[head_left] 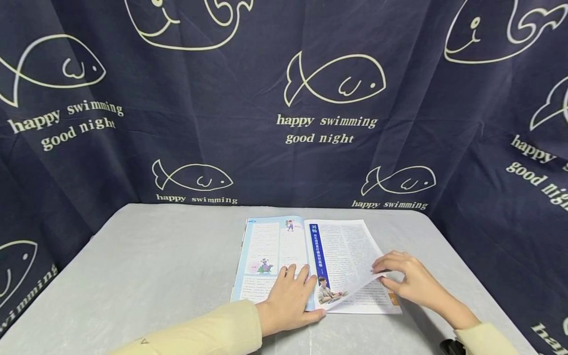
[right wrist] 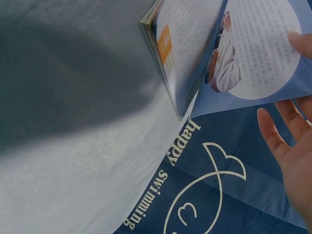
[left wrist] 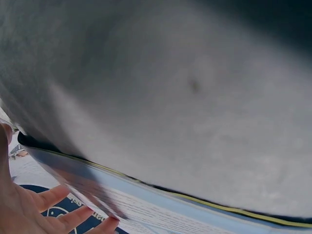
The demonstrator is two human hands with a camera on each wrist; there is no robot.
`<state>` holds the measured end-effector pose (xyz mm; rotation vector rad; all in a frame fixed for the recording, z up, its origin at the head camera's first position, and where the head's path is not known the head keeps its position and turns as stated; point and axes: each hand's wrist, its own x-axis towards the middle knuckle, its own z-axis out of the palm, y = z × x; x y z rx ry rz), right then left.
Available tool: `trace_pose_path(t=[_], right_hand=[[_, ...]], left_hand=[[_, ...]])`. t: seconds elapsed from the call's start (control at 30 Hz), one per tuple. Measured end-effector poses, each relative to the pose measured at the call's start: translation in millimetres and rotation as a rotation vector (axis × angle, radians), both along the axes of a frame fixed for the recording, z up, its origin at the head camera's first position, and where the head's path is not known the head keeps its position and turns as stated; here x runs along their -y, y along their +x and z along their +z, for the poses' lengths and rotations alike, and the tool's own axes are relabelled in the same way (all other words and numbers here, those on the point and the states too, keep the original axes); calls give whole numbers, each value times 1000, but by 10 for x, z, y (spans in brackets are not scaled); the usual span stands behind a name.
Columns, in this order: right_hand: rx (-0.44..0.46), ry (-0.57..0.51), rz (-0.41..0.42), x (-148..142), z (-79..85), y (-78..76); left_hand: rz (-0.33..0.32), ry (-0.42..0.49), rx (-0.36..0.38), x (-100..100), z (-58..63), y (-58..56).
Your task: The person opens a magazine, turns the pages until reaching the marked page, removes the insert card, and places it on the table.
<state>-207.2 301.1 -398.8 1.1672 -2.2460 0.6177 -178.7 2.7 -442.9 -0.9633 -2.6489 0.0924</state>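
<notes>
An open magazine [head_left: 265, 246] lies on the table, its left page edged in light blue. My left hand [head_left: 288, 301] rests across the lower part of that page near the spine, fingers spread and thumb by the bottom edge. At the right, my right hand [head_left: 412, 281] pinches the outer edge of a magazine page [head_left: 350, 241], whose lower corner is raised off the sheets beneath. In the right wrist view, the underside of the lifted page [right wrist: 263, 53] has a blue border and a white circle of text; the thumb touches it while the fingers lie behind.
A grey cloth covers the table [head_left: 168, 256]. Behind it and along both sides hangs a dark blue curtain [head_left: 248, 113] with fish drawings and lettering. A black object [head_left: 452, 346] shows at the right cuff.
</notes>
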Motion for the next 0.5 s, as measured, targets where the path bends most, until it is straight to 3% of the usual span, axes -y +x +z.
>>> trace_pose_path(t=[0.23, 0.5], right_hand=[[-6, -14, 8, 34, 45, -3], [7, 23, -41, 48, 81, -2]], left_hand=[[8, -39, -2, -37, 10, -5], [6, -56, -4, -64, 30, 3]])
